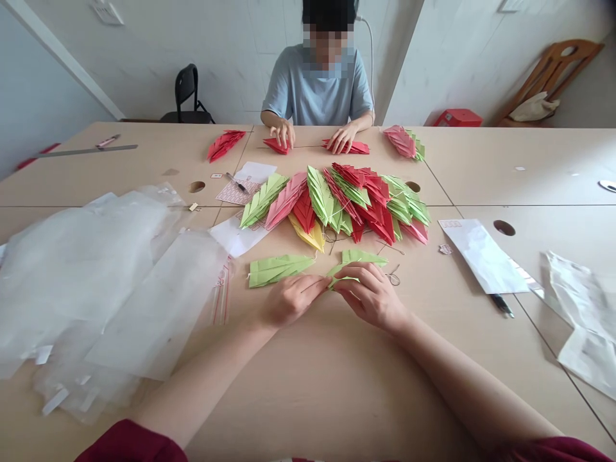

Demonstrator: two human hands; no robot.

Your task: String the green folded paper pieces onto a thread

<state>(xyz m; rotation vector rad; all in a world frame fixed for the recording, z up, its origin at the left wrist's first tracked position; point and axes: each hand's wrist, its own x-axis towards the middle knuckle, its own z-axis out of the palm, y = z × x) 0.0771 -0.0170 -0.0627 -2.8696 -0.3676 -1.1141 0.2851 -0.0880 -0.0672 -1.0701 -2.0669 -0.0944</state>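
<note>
Between both hands is a green folded paper piece [362, 256], lying near the middle of the table. My left hand [294, 296] pinches its near left end between thumb and finger. From the right, my right hand [369, 292] has closed fingertips on the same piece, covering part of it. Another green folded paper piece [279, 269] lies just beyond my left hand, with a bit of white string at its ends. A small loop of thin cord [393, 277] rests right of my right hand. Past these spreads a pile of folded paper pieces [332, 199] in green, pink, red and yellow.
Clear plastic bags [86, 276] cover the left side. At right lie a white paper envelope [484, 256], a black pen [502, 306] and a white plastic bag [582, 314]. Across the table, a person in a blue shirt [317, 90] touches red folded papers [359, 147].
</note>
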